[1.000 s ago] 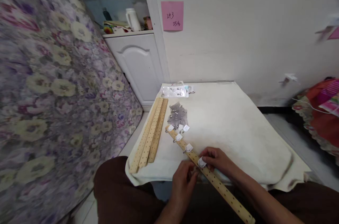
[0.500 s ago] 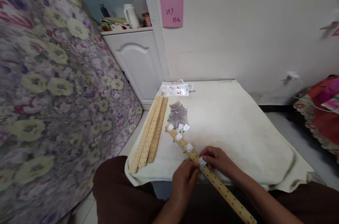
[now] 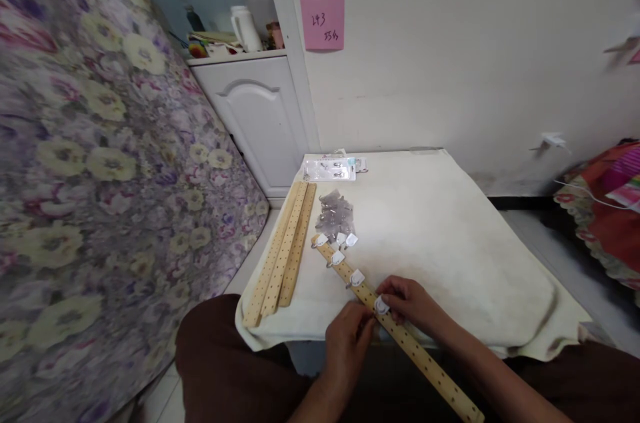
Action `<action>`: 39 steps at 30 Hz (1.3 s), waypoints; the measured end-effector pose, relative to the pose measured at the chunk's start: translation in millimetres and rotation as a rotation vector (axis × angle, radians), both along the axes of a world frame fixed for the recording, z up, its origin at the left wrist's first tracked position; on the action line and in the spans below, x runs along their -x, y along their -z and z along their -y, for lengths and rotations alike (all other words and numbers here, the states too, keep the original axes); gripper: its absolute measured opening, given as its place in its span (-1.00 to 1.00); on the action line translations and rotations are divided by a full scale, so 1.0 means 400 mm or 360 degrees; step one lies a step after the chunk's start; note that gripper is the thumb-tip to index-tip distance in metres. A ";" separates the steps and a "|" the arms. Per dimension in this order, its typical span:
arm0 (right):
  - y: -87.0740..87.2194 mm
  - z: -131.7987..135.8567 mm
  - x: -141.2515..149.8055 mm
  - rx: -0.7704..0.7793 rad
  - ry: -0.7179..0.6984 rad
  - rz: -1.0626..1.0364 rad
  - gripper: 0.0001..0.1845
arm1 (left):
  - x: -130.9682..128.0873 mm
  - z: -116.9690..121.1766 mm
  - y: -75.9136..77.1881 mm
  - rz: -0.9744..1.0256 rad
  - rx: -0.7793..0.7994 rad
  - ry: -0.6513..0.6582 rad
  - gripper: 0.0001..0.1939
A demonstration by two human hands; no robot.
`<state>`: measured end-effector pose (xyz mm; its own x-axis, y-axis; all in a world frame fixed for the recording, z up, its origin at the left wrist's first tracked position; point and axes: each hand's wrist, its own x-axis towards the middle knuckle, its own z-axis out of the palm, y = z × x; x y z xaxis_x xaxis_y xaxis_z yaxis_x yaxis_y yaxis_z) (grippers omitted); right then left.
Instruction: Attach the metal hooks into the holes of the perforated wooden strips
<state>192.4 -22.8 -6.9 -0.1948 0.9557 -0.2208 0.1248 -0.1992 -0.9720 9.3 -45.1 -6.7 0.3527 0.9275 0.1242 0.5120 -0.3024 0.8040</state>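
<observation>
A long pale wooden strip with rows of holes (image 3: 423,360) lies slantwise, its far end on the cloth and its near end past the table edge. My right hand (image 3: 407,300) pinches a small white tag (image 3: 381,305) over the strip. On the strip's other side, my left hand (image 3: 349,336) is closed, fingertips against the edge just below that tag; what they pinch is too small to make out. Farther up the strip sit more white tags with little metal rings, such as this white tag (image 3: 356,278). Two loose white tags (image 3: 351,240) lie by its far end.
More wooden strips with holes (image 3: 285,250) lie side by side at the left of the cloth-covered table (image 3: 425,210). Beyond the tags is a heap of small clear packets (image 3: 335,215). Clear blister packaging (image 3: 327,170) lies at the back. A floral curtain (image 3: 125,196) hangs at left.
My left fingertips have come in slightly closer to the strip's edge beside the tag. My right hand keeps its pinch almost unmoved. The view has tilted a little.
</observation>
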 end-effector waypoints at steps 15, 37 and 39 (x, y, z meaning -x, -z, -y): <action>0.003 0.002 0.007 -0.0018 0.0009 0.0101 -0.89 | 0.000 -0.003 0.007 -0.0003 -0.0023 -0.0017 -0.89; 0.004 -0.003 0.013 -0.0026 0.0060 0.0198 -0.90 | 0.000 -0.006 -0.001 -0.0008 -0.0035 -0.0027 -0.88; 0.005 -0.003 0.014 -0.0010 0.0059 0.0198 -0.90 | 0.001 -0.006 -0.001 -0.0004 -0.0043 -0.0028 -0.88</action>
